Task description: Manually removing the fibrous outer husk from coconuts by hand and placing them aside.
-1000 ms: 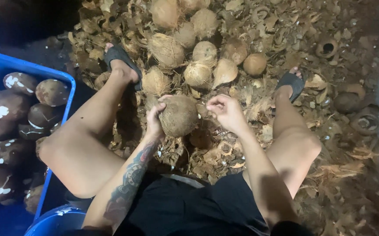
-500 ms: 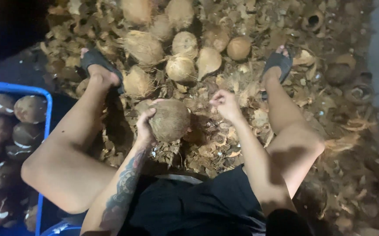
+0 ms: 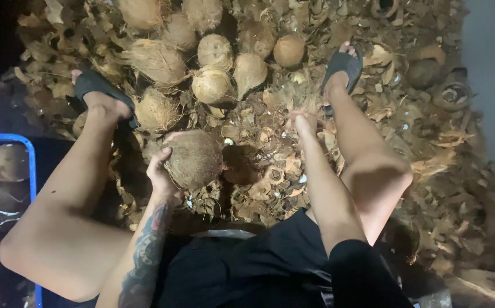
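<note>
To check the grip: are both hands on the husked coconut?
No, only the left hand holds the coconut; the right hand is apart.

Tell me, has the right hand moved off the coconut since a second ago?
Yes. The right hand has left the coconut and moved toward the right foot's sandal; only the left hand holds the coconut.

This looks like a rough work area for husking coconuts, perhaps an outdoor yard, though the dark edges make that hard to confirm. The ground is covered by a thick layer of husk scraps (image 3: 270,171). Beyond the scraps lies a pile of unhusked coconuts (image 3: 202,63). To the left of the scraps stands a blue crate (image 3: 31,171) holding dark peeled coconuts (image 3: 7,162).
</note>
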